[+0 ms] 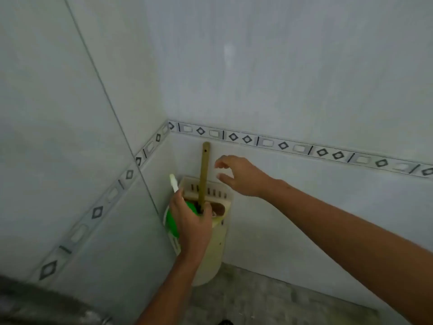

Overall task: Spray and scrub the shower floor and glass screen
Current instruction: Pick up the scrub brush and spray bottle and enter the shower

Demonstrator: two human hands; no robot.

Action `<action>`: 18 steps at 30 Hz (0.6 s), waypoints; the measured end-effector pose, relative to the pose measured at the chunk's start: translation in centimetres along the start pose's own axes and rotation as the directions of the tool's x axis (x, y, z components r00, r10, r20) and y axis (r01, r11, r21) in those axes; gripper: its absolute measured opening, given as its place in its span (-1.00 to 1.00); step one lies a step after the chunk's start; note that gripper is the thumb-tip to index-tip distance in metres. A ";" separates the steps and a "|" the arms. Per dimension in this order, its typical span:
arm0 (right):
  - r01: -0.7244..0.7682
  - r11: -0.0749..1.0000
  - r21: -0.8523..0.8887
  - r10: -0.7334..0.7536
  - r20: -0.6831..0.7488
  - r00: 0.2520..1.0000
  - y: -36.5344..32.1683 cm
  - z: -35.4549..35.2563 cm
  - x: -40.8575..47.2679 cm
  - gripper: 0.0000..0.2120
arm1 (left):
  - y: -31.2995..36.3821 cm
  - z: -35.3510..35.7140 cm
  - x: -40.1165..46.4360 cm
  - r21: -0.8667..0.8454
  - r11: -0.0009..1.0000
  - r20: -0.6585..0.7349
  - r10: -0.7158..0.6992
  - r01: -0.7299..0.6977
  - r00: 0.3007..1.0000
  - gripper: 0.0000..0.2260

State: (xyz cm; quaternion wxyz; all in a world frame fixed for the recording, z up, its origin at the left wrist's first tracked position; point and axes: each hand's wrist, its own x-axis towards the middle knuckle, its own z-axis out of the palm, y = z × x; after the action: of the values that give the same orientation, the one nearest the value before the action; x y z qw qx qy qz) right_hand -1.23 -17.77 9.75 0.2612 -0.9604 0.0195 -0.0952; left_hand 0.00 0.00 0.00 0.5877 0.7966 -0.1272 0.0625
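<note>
The left hand (191, 221) is curled round a green-and-white spray bottle (172, 222), thumb toward the holder and fingers wrapped over the bottle's top; the bottle's white nozzle (173, 182) sticks up past the knuckles. Hand and bottle sit at the left edge of a cream plastic holder (210, 242) that stands against the wall in the corner of the room; whether the bottle rests in the holder or is lifted off it cannot be told.

Just right of that hand, a brush with a long olive-brown handle (203, 174) stands nearly upright out of the holder's top opening, its upper end below the patterned border. The brush head is hidden inside the holder. The holder's back rim carries a row of small slots, and something brown shows in the opening to the right of the handle, too blurred to name.

Further right, the right hand (239, 175) is in the air just beside the handle's upper part, fingers loosely spread and bent, touching nothing and holding nothing.

Both walls are pale grey tile (281, 66), crossed by a border strip (283, 145) of dark diamonds and pale rectangles that runs along the left wall, turns the corner and continues along the back wall to the right edge. The floor (257, 299) below the holder is mottled grey. A dark grey curved shape fills the lower left corner of the view.
</note>
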 end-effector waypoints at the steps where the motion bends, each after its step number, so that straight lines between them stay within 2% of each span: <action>1: 0.012 0.999 -0.047 -0.010 0.042 0.999 0.2 1.0 1.0 -0.69 | -0.7 0.2 0.3 0.005 0.999 -0.043 -0.033 0.034 0.999 -0.28; 3: 0.076 0.977 -0.200 -0.050 0.130 0.990 0.6 2.8 3.0 -0.63 | -2.0 0.8 0.8 -0.018 0.990 -0.104 -0.144 0.143 0.984 -0.23; 5: 0.211 0.899 -0.383 -0.133 0.221 0.966 1.2 4.7 4.8 -0.56 | -3.4 1.5 1.5 -0.036 0.973 -0.121 -0.230 0.227 0.966 -0.21; 7: 0.348 0.775 -0.528 -0.202 0.314 0.928 1.7 6.3 6.6 -0.50 | -5.1 2.3 2.5 -0.075 0.957 -0.110 -0.286 0.279 0.952 -0.22; 11: 0.527 0.494 -0.691 -0.177 0.514 0.839 2.3 8.7 8.4 -0.60 | -6.5 3.0 4.5 -0.098 0.934 -0.097 -0.353 0.343 0.931 -0.19; 13: 0.533 0.430 -0.729 -0.139 0.529 0.837 2.6 9.5 9.1 -0.69 | -6.5 3.1 5.9 -0.097 0.941 -0.088 -0.332 0.323 0.939 -0.22; 15: 0.495 0.412 -0.765 -0.050 0.524 0.850 2.2 9.9 9.7 -0.78 | -6.8 3.2 7.2 -0.108 0.962 -0.082 -0.259 0.250 0.962 -0.28; 18: 0.357 0.442 -0.823 0.198 0.477 0.856 0.8 10.2 9.4 -0.82 | -7.3 3.2 8.1 -0.116 0.982 -0.080 -0.159 0.150 0.984 -0.51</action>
State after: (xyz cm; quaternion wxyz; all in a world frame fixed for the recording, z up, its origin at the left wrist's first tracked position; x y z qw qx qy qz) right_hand 9.95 -14.19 2.35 -0.2936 -0.9387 -0.0503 0.1737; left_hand 9.68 -2.11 -5.70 0.6387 0.7670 -0.0418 0.0451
